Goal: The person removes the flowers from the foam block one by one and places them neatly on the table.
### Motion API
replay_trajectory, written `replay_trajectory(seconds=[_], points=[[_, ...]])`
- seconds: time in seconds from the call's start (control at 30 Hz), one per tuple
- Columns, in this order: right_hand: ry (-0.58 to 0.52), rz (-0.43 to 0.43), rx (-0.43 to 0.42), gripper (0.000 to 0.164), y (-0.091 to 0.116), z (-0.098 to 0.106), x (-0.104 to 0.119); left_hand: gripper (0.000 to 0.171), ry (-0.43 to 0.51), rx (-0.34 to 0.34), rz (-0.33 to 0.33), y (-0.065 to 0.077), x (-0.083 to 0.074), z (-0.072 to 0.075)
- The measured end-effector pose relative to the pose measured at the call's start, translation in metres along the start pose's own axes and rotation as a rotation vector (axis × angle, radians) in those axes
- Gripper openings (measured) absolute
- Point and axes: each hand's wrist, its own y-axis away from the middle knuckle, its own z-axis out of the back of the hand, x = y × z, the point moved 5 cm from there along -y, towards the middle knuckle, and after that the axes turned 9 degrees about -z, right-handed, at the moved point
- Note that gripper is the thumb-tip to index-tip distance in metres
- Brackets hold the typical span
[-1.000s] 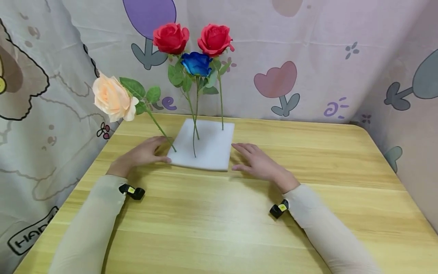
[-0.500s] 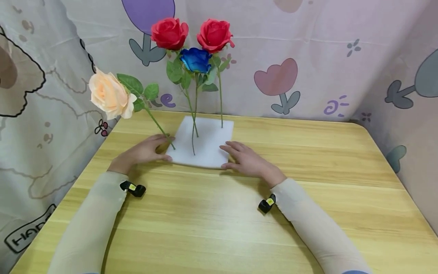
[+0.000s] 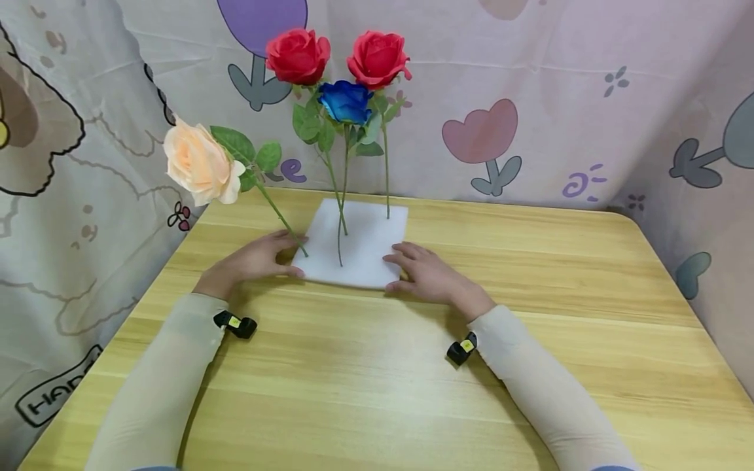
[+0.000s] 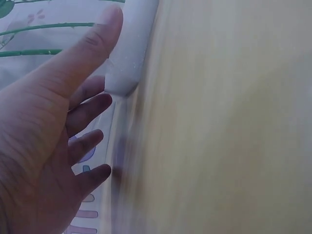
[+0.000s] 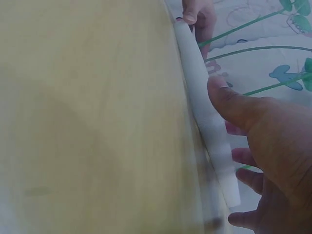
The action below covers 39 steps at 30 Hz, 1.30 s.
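A white foam block (image 3: pixel 371 252) lies flat on the table, with artificial roses stuck into it. My left hand (image 3: pixel 259 257) is at its left edge, beside the stem of a leaning peach rose (image 3: pixel 201 162). In the left wrist view the thumb (image 4: pixel 95 44) stretches along the block's corner while the other fingers spread loosely below. At the right edge, my right hand (image 3: pixel 429 275) lays relaxed fingers over the block's margin. Its thumb (image 5: pixel 229 95) touches the block's front edge in the right wrist view. Upright between the hands are a blue rose (image 3: pixel 345 102) and two red roses (image 3: pixel 298 57).
The wooden table (image 3: pixel 542 340) runs close to a printed cloth backdrop (image 3: pixel 548 98) behind and at both sides. The peach rose tilts out over the left forearm side, and the tall stems stand between the hands. Each wrist carries a small black camera (image 3: pixel 235 324).
My right hand has moved left from beside the foam block onto its right edge. The left hand stays at the left edge. The roses keep their places in the block.
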Motion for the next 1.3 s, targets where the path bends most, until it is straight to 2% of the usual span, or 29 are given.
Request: replay_trajectory(seconds=[0.37, 0.73, 1.03, 1.23, 1.3], points=[[0.025, 0.009, 0.023, 0.066, 0.018, 0.007, -0.009, 0.093, -0.059, 0.019, -0.039, -0.005, -0.025, -0.006], [-0.009, -0.026, -0.001, 0.057, 0.036, 0.016, -0.024, 0.095, -0.087, 0.096, -0.046, -0.017, -0.051, -0.012], [-0.025, -0.041, -0.001, 0.065, 0.049, 0.021, -0.038, 0.093, -0.131, 0.097, -0.113, -0.028, -0.066, -0.019], [0.006, -0.08, -0.009, 0.069, 0.059, 0.023, -0.051, 0.086, -0.132, 0.1, -0.217, -0.038, -0.078, -0.023], [0.006, -0.085, -0.011, 0.07, 0.062, 0.024, -0.055, 0.085, -0.125, 0.115, -0.232, -0.041, -0.083, -0.024]])
